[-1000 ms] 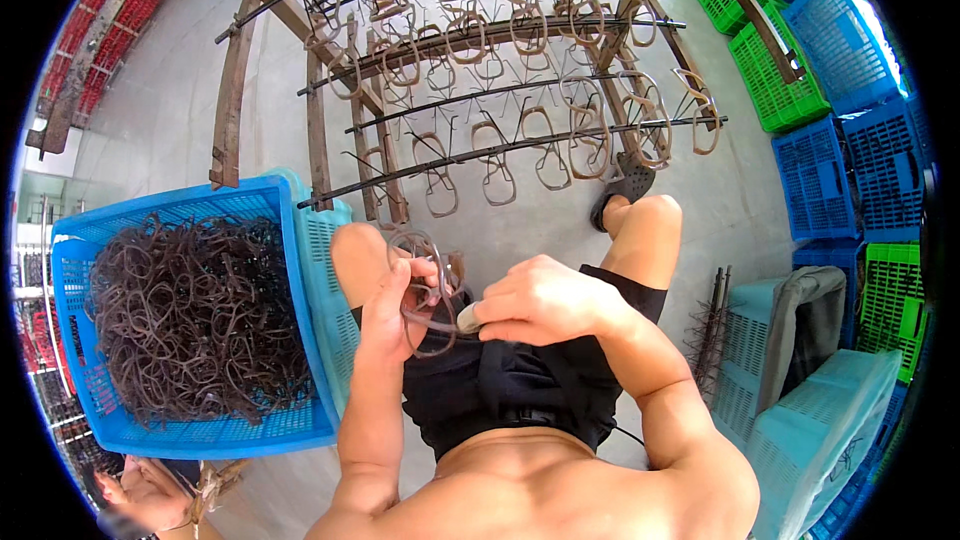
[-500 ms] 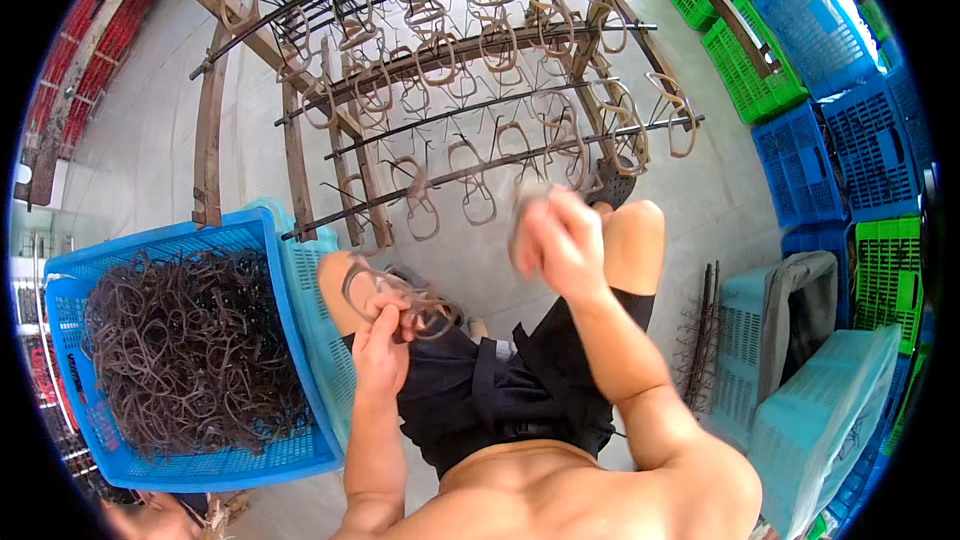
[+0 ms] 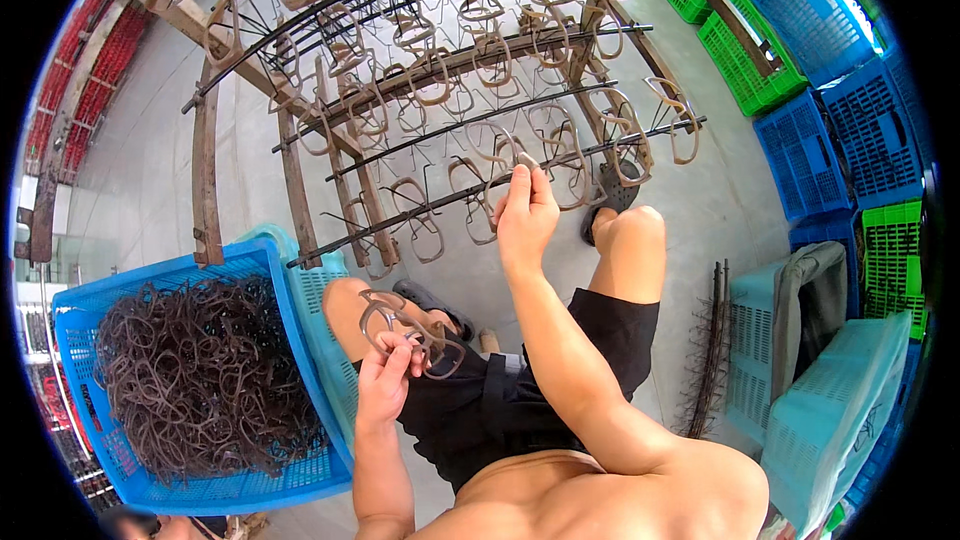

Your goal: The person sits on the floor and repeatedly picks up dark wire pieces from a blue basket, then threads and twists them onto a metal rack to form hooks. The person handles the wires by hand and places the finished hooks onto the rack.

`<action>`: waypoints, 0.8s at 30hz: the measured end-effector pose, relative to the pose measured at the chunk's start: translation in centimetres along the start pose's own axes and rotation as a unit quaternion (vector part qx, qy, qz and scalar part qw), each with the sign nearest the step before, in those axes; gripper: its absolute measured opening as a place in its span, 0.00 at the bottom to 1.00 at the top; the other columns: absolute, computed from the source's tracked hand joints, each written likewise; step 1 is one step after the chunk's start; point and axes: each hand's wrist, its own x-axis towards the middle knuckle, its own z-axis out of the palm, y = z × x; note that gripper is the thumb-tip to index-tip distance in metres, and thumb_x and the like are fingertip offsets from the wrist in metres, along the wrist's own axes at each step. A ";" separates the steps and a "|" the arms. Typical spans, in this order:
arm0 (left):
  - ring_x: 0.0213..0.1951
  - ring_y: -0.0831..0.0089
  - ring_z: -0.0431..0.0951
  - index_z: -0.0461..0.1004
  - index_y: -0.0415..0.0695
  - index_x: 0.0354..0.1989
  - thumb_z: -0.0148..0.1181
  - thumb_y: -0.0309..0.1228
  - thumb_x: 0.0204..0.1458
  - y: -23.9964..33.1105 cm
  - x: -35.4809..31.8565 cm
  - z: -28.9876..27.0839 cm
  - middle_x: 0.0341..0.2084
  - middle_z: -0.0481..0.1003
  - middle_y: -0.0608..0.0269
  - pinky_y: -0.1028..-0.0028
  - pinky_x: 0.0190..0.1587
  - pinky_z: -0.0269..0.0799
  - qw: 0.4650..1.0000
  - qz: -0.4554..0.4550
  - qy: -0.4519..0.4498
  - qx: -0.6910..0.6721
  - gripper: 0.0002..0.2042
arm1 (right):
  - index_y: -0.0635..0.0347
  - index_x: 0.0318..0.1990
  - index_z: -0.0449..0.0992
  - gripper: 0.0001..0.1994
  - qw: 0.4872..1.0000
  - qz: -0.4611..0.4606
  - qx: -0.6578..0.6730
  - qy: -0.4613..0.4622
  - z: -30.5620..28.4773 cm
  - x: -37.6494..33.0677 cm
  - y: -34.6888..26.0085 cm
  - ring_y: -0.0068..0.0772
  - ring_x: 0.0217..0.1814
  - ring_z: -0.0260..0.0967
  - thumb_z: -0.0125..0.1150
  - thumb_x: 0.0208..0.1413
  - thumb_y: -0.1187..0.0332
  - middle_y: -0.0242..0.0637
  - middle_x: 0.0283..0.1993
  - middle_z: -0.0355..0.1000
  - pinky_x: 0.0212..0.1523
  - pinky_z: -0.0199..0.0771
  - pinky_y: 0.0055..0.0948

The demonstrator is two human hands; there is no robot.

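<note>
My left hand [image 3: 385, 380] is closed around a small bunch of brownish, lens-less eyeglass frames [image 3: 432, 342], held above my left thigh. Farther forward, my right hand [image 3: 528, 225] reaches to the lowest front rod [image 3: 455, 176] of a rack. Its fingertips pinch the upper part of a single eyeglass frame [image 3: 525, 160] against the hooks of that rod. Whether this frame rests on a hook cannot be made out. Several similar frames hang from hooks on either side of it, among them a hanging frame [image 3: 428, 240] to the left.
A blue basket [image 3: 75, 325] heaped with dark frames [image 3: 205, 380] stands at my left. The rack's wooden posts [image 3: 207, 180] rise ahead. Blue and green crates [image 3: 835, 30] are stacked at right, near pale teal baskets [image 3: 830, 420] and upright hooked rods [image 3: 712, 350].
My right hand has moved forward and slightly left, bringing an eyeglass frame to the front rod. My left hand stays near my thigh with its bunch.
</note>
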 end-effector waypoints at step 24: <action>0.28 0.76 0.69 0.67 0.42 0.34 0.60 0.25 0.51 0.3 1.6 0.3 0.28 0.69 0.64 0.77 0.35 0.65 0.999 0.023 0.022 -0.011 0.07 | 0.64 0.32 0.72 0.08 0.970 -0.154 -0.169 -0.085 -0.7 0.6 2.8 0.10 0.14 0.50 0.53 0.60 0.68 0.19 0.16 0.56 0.14 0.52 0.17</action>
